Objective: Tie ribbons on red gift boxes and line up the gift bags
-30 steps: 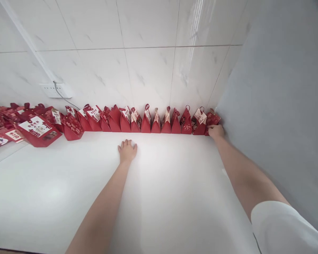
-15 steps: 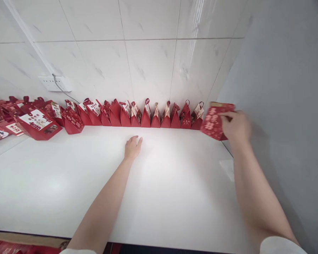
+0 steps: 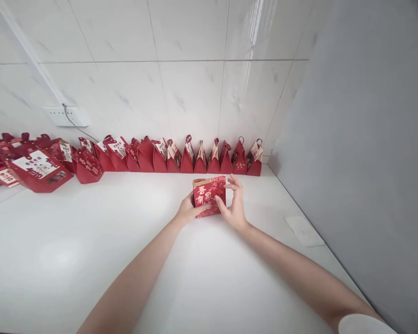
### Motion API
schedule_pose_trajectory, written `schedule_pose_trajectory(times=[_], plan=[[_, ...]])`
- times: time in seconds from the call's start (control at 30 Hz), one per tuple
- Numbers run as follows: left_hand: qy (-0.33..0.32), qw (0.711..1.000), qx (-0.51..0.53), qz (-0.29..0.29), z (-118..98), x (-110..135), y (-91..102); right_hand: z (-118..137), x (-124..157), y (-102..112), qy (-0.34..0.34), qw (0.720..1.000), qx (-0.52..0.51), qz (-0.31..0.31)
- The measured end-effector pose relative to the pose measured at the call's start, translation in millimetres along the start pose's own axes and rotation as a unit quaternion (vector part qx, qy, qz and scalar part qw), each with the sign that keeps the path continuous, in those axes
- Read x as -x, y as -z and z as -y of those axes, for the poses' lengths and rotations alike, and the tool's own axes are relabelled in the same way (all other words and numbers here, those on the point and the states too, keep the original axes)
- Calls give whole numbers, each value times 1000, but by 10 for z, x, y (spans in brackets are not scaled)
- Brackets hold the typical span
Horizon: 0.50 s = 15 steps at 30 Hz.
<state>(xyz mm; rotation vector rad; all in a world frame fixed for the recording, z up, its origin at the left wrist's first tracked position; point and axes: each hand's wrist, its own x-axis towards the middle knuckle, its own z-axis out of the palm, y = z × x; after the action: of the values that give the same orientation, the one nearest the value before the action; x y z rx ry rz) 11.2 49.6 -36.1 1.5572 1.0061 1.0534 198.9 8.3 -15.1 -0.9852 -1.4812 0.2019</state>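
A small red gift box (image 3: 214, 185) with pale lettering and a gold-coloured strip along its top edge is held over the middle of the white table. My left hand (image 3: 189, 209) grips it from the left, thumb across the front and the other fingers hidden behind. At the box's right side is my right hand (image 3: 236, 208); its thumb lies against the front face while the other fingers are spread near the right edge. Behind both hands, a row of red gift boxes (image 3: 187, 160) with loop handles stands along the wall.
More red boxes (image 3: 50, 178) crowd the left end of the table (image 3: 90, 260). A white socket strip (image 3: 66, 117) with a cable is on the tiled wall. At the right, a flat white piece (image 3: 304, 231) lies beside the grey panel (image 3: 362, 139).
My right hand has brought the red gift box from the far right to the middle of the table. My left hand has taken hold of it, and the right hand's grip has loosened.
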Motion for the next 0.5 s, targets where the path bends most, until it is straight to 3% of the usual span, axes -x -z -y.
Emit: schedule_pose_trajectory(times=[0.07,0.13,0.23,0.3,0.37,0.5], plan=[[6,1000,-7,7,-14,-21,13,175,-215,51,85,993,78,32],[-6,1000,-19,14,-36,-26,11,356,-453,52,126,972,151,126],[-14,999,-40,17,-62,0,0,547,-719,11,117,934,181,286],[0,999,-44,21,-65,28,0,600,-809,23,80,923,159,341],[15,999,-42,25,-57,53,5,600,-856,97,48,933,100,341],[33,998,-29,44,-48,74,13,516,-944,343,-43,960,-51,272]])
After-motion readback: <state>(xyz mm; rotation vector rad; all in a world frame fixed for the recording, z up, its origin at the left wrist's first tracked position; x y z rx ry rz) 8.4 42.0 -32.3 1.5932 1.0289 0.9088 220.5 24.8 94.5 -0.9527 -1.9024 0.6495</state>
